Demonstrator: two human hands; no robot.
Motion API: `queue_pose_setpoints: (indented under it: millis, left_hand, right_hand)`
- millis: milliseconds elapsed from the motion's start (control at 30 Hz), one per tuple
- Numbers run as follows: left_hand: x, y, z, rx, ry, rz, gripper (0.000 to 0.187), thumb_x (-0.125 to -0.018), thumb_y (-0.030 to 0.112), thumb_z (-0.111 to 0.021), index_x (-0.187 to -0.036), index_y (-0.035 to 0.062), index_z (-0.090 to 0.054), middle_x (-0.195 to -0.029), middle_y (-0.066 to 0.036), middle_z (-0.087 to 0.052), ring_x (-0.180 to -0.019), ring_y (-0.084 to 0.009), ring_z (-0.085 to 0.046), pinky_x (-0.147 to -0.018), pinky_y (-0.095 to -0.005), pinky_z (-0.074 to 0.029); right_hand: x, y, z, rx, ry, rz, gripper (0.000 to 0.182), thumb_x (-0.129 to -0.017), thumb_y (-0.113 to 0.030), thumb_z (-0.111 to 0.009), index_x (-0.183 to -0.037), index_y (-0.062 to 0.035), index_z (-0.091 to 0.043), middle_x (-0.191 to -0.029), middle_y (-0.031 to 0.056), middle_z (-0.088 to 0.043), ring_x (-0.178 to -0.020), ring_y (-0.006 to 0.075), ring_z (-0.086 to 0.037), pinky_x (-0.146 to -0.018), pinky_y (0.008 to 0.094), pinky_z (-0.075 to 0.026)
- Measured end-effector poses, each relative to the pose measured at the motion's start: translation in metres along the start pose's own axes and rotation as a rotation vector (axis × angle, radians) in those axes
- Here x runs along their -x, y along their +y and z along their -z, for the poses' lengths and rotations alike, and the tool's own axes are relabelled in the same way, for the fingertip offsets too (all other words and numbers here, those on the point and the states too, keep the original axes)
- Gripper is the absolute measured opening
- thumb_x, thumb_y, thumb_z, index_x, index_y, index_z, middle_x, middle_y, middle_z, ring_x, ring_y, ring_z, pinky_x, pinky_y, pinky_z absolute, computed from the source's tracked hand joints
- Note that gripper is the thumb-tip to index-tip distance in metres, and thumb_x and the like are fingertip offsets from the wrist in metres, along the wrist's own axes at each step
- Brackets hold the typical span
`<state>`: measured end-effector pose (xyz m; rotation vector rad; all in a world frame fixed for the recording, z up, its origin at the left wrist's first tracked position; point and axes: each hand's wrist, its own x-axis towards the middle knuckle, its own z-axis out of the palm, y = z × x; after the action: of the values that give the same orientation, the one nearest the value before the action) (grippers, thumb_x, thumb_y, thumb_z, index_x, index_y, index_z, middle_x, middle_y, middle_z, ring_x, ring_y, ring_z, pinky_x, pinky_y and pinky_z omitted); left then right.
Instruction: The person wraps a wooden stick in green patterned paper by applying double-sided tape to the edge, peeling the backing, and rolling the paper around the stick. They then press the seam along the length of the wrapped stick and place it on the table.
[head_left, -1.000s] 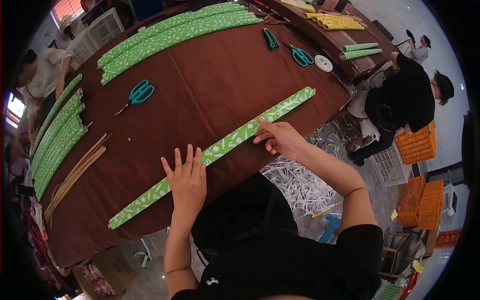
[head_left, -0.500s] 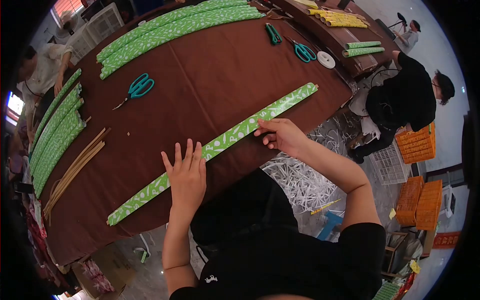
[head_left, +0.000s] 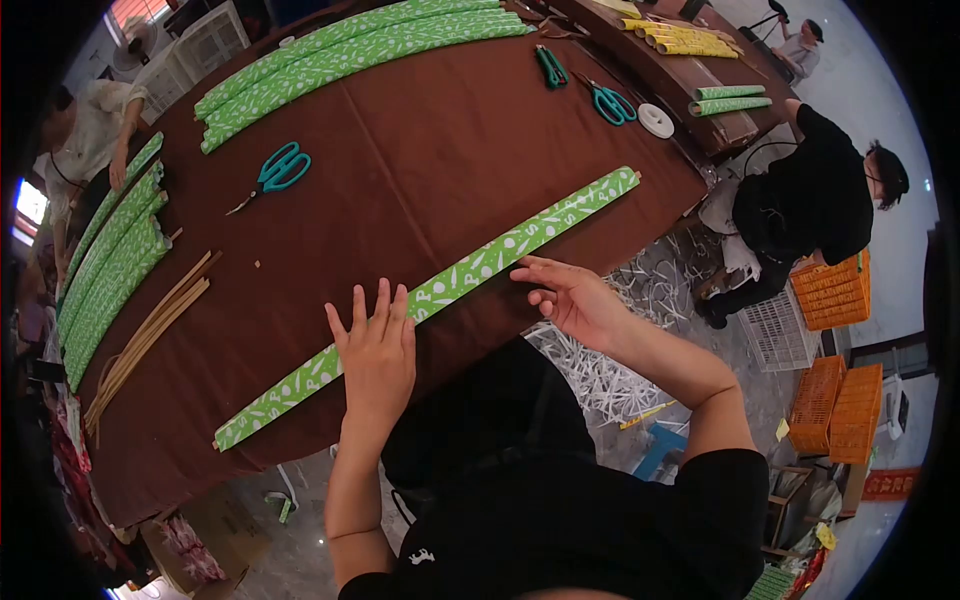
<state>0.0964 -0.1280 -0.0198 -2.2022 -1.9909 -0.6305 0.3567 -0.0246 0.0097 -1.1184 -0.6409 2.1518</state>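
A long green roll with a white pattern (head_left: 475, 268) lies slantwise on the brown cloth of the table (head_left: 330, 210). My left hand (head_left: 377, 345) rests flat on the roll, left of its middle, fingers spread. Just below the roll's right half, my right hand (head_left: 570, 298) is held with its fingers apart and nothing in it. A thin stick end shows at the roll's upper right tip. Teal-handled scissors (head_left: 284, 167) lie above the roll on the left.
Green rolls (head_left: 350, 55) line the far edge, others (head_left: 120, 265) the left, beside thin sticks (head_left: 150, 335). Upper right are a cutter (head_left: 551, 67), scissors (head_left: 612, 104) and a white tape roll (head_left: 655, 121). A person in black (head_left: 810, 190) is at the right, near orange crates (head_left: 832, 292).
My right hand has moved slightly down and right, off the roll. The roll has turned a little, shifting its printed pattern. My left hand has hardly moved.
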Motion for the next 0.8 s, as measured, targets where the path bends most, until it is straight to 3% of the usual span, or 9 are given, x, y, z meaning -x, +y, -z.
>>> queue_pose_setpoints:
  millis: [233,333,400,500,800]
  left_hand:
    - [-0.001,0.001,-0.001,-0.02,0.006,0.006,0.038,-0.096,0.018,-0.052,-0.132,0.0041,-0.055,-0.135,-0.014,-0.056,-0.131,-0.0388,-0.044,-0.112,-0.0623,-0.017]
    - [0.001,0.002,0.0,-0.03,0.011,-0.005,0.039,-0.096,0.018,-0.052,-0.132,0.0045,-0.055,-0.135,-0.014,-0.056,-0.131,-0.0385,-0.044,-0.113,-0.0623,-0.016]
    - [0.001,0.003,0.001,-0.023,0.011,-0.003,0.039,-0.096,0.018,-0.052,-0.132,0.0046,-0.055,-0.135,-0.013,-0.055,-0.131,-0.0384,-0.044,-0.113,-0.0624,-0.016]
    - [0.001,0.003,0.001,-0.014,0.015,0.0,0.039,-0.096,0.019,-0.053,-0.132,0.0049,-0.055,-0.135,-0.013,-0.055,-0.132,-0.0382,-0.043,-0.113,-0.0626,-0.016]
    - [0.002,0.003,0.0,-0.018,0.011,-0.004,0.039,-0.096,0.019,-0.053,-0.133,0.0048,-0.055,-0.136,-0.013,-0.054,-0.133,-0.038,-0.041,-0.113,-0.0628,-0.015]
  right_hand:
    - [-0.005,0.0,-0.012,0.082,-0.029,-0.108,0.035,-0.098,-0.023,-0.057,-0.123,0.0013,-0.051,-0.111,0.0104,-0.063,-0.071,0.0136,-0.064,-0.062,0.0238,-0.055]
    - [-0.012,0.002,-0.027,0.162,-0.037,-0.104,0.037,-0.098,-0.031,-0.057,-0.118,0.0006,-0.053,-0.107,0.0098,-0.063,-0.066,0.0137,-0.063,-0.06,0.0256,-0.055]
    - [-0.015,0.003,-0.032,0.192,0.039,-0.101,0.035,-0.097,-0.035,-0.058,-0.107,-0.0011,-0.055,-0.104,0.0095,-0.064,-0.058,0.0131,-0.061,-0.052,0.0258,-0.053]
    - [-0.022,0.005,-0.028,0.191,0.069,-0.119,0.036,-0.095,-0.037,-0.06,-0.106,-0.0027,-0.056,-0.101,0.0087,-0.064,-0.058,0.0129,-0.06,-0.051,0.0256,-0.052]
    - [-0.023,0.017,-0.033,0.186,0.175,-0.063,0.026,-0.093,-0.031,-0.066,-0.098,-0.0067,-0.06,-0.082,0.0036,-0.064,-0.055,0.0116,-0.058,-0.049,0.0247,-0.048]
